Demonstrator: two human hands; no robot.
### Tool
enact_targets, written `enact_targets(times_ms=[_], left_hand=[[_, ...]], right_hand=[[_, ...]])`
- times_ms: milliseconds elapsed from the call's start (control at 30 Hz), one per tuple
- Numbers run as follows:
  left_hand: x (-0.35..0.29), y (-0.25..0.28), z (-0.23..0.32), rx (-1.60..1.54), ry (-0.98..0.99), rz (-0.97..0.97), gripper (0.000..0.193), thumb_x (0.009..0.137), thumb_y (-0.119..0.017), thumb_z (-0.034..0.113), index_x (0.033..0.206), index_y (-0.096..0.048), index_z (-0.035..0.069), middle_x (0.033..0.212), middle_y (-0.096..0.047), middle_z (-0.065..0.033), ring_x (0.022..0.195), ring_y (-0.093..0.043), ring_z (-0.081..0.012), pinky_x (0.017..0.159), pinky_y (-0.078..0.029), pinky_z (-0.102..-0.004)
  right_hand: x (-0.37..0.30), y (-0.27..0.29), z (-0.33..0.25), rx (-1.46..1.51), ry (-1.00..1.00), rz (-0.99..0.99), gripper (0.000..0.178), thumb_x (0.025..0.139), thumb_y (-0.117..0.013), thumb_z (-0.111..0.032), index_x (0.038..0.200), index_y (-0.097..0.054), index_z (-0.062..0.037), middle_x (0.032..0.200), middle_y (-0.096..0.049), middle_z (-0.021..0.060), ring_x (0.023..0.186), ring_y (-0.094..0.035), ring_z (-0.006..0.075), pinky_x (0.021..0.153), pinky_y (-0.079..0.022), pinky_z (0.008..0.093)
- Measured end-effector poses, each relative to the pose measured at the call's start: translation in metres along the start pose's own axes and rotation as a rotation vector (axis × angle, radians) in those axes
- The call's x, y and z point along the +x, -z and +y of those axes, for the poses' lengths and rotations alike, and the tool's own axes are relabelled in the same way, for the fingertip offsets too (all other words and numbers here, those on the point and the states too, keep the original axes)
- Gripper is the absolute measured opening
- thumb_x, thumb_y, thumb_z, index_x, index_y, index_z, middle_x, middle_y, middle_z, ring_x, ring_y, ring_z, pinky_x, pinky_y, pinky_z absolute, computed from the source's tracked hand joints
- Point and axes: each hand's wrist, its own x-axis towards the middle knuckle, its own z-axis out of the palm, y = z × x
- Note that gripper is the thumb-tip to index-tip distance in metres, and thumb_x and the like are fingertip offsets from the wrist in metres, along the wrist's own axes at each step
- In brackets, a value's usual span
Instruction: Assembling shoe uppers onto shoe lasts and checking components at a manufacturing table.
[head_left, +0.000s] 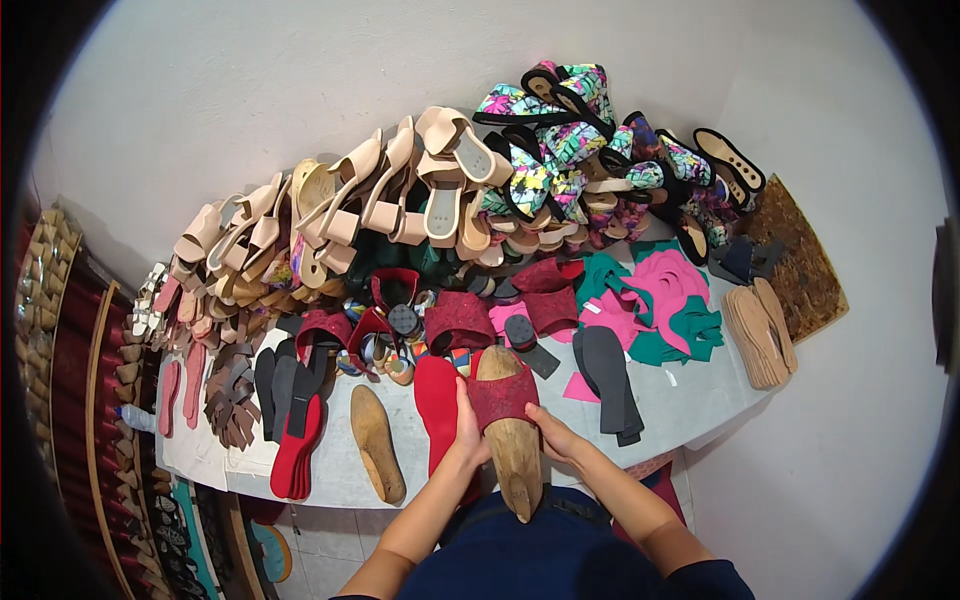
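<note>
At the table's near edge, against my body, I hold a wooden shoe last (518, 470), its narrow end toward me. A dark red textured strap upper (503, 398) wraps across the last. My left hand (469, 430) grips the upper's left side, and my right hand (553, 433) grips its right side. Just left of my left hand lies a bright red insole (434, 393), partly hidden by that hand and forearm. Farther left, a second wooden last (374, 440) lies alone on the table. Beyond the held last are more dark red uppers (460, 321).
On the pale table (340, 440), heaped beige heeled sandals (440, 205) and floral sandals (560, 145) line the wall. Stacked red soles (297, 455) lie left; grey soles (608, 380), pink and teal pieces (668, 285) and beige soles (757, 335) lie right. Shelves of lasts (52, 260) stand far left.
</note>
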Motion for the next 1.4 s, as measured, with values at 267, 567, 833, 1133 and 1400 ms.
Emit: enact_targets(times_ms=[267,567,833,1133,1400], left_hand=[[0.017,0.022,-0.01,-0.127,0.117,-0.084,0.081,0.076,-0.024,0.07,0.124,-0.037,0.007,0.121,-0.045,-0.0147,0.109,-0.045,-0.0284,0.093,-0.035,-0.0432],[0.026,0.032,0.001,-0.2,-0.085,0.06,0.074,0.077,-0.026,0.069,0.117,-0.042,0.009,0.109,-0.052,-0.0108,0.1,-0.05,-0.026,0.088,-0.039,-0.0411],[0.03,0.018,0.02,-0.109,-0.245,0.131,0.071,0.078,-0.026,0.067,0.115,-0.043,0.009,0.107,-0.053,-0.0104,0.098,-0.051,-0.0257,0.085,-0.04,-0.0412],[0.018,0.04,0.092,-0.192,-0.423,-0.067,0.081,0.075,-0.027,0.071,0.118,-0.039,0.004,0.109,-0.051,-0.0144,0.096,-0.051,-0.0298,0.084,-0.041,-0.0424],[0.015,0.019,0.076,-0.308,-0.243,-0.259,0.087,0.072,-0.025,0.074,0.122,-0.037,0.004,0.115,-0.048,-0.0186,0.1,-0.049,-0.0331,0.085,-0.04,-0.0466]], right_hand=[[0.005,0.01,0.007,-1.07,0.115,0.475,0.076,0.088,-0.026,-0.049,0.132,0.012,-0.0004,0.138,0.005,0.0248,0.13,0.002,0.0337,0.104,-0.004,0.0404],[-0.03,-0.033,-0.005,-0.702,0.518,0.036,0.082,0.077,-0.061,-0.018,0.135,-0.005,-0.0016,0.139,-0.011,0.0185,0.13,-0.01,0.0255,0.104,-0.011,0.0333],[-0.023,-0.027,-0.021,-0.514,0.434,0.087,0.071,0.072,-0.063,-0.004,0.131,-0.024,-0.0058,0.132,-0.03,0.0123,0.122,-0.029,0.0204,0.1,-0.024,0.0319],[-0.062,0.015,-0.029,-0.366,0.139,0.032,0.072,0.069,-0.065,-0.002,0.13,-0.028,-0.0079,0.131,-0.032,0.01,0.121,-0.031,0.0199,0.1,-0.024,0.0316],[-0.032,0.024,0.025,-0.899,0.319,0.317,0.07,0.07,-0.058,0.0,0.131,-0.027,-0.0106,0.135,-0.026,0.0133,0.125,-0.024,0.0249,0.101,-0.021,0.0327]])
